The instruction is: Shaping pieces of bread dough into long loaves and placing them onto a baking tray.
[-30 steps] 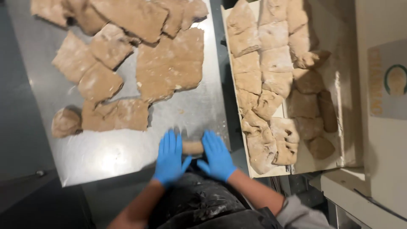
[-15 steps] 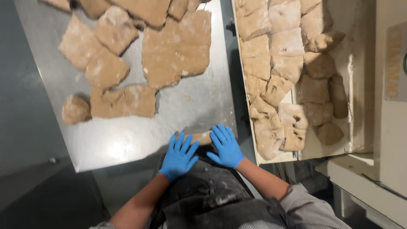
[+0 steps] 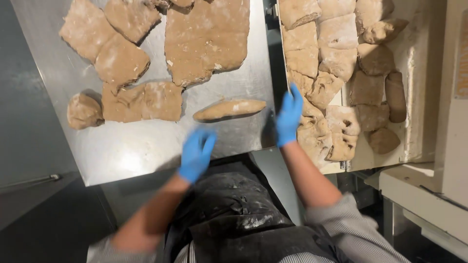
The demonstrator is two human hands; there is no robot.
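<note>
While the rolled dough log [image 3: 229,109] lies free on the steel table [image 3: 122,151], I see my left hand [image 3: 196,154] just below it, fingers spread, empty. My right hand [image 3: 289,116], beside the log's right end, is flat-fingered against tray dough pieces [image 3: 336,63].

One label [image 3: 461,63] is seen at the right edge, fixed to the pale machine housing [image 3: 451,146]: a tall strip in beige with orange-brown markings, cut off by the frame. No packages or screens are shown.
</note>
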